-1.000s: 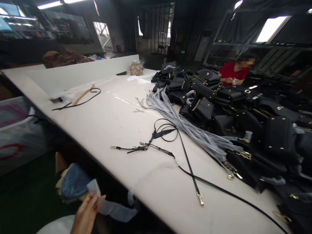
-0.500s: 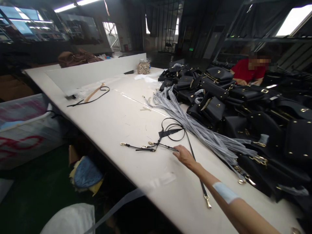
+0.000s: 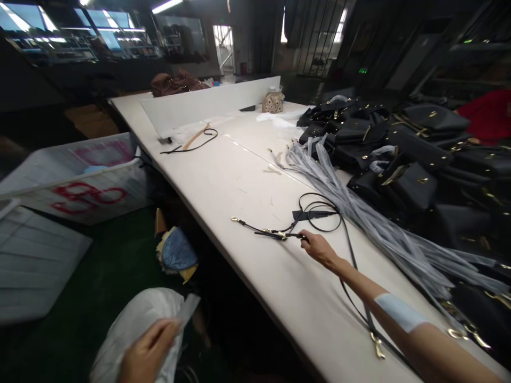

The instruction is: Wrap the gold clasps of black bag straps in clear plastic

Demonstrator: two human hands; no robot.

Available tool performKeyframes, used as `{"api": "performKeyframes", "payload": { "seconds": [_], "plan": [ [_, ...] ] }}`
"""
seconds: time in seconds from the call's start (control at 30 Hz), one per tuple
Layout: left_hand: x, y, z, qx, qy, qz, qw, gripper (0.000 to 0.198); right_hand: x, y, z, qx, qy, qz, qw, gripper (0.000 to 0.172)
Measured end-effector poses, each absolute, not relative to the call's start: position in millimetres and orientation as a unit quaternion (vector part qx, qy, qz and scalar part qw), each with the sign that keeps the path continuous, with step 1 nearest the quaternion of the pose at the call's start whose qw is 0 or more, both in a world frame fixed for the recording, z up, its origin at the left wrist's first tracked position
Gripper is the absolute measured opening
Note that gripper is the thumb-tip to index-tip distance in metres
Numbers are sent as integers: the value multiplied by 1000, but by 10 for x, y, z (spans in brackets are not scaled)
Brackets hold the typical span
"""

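My right hand [image 3: 319,249] is closed round a thin black leather strap [image 3: 351,247] just above the white table. Gold snap hooks hang from its ends: one clasp [image 3: 235,219] lies to the left and another hook [image 3: 377,346] at the near side. Part of the strap is coiled in loops beside a small flat black piece [image 3: 301,215]. Down at the lower left, my left hand [image 3: 149,348], slightly blurred, pinches a translucent plastic strip [image 3: 190,308]. That hand is in front of a rounded white sack-like thing [image 3: 120,324], off the table's edge.
Several plastic-sleeved straps [image 3: 359,213] lie along the table [image 3: 247,186], beside a heap of black handbags [image 3: 411,186]. Farther off are another black strap [image 3: 199,143] and a patterned bag [image 3: 273,102]. White bins [image 3: 91,181] stand left. A person's red sleeve [image 3: 487,117] shows at right.
My left hand has come into view at the lower left with the plastic strip, which earlier trailed from the table. The right hand has raised the strap slightly. The view has swung left.
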State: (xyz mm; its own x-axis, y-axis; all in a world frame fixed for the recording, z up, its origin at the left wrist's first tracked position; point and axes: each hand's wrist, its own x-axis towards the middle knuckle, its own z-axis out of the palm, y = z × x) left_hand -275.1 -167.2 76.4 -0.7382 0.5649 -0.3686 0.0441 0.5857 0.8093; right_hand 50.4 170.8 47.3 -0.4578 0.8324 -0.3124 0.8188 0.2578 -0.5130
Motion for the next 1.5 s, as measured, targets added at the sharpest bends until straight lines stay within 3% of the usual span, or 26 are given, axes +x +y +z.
{"api": "performKeyframes", "payload": {
  "seconds": [0.1,0.23,0.37,0.53,0.73,1.0,1.5],
  "plan": [
    [-2343,-1186,787,292,735,419,446,46,667,1415,840,-499,-769,399,3,29],
    [-1862,-698,811,295,578,474,595,54,934,945,1394,-494,-706,507,27,50],
    [-1677,-621,822,283,460,472,696,58,1130,438,1930,-527,-616,578,93,48],
    [-1582,-647,823,287,407,428,754,63,1143,-136,2457,-545,-595,558,194,40],
    [-1505,-811,819,295,363,375,801,68,1011,-618,2768,-512,-580,566,283,28],
    [-1617,-1108,838,315,328,362,813,59,798,-949,2904,-494,-596,562,289,28],
    [-1556,-1054,1102,436,232,283,822,75,645,-1212,2823,-495,-591,580,264,33]
  ]
}}
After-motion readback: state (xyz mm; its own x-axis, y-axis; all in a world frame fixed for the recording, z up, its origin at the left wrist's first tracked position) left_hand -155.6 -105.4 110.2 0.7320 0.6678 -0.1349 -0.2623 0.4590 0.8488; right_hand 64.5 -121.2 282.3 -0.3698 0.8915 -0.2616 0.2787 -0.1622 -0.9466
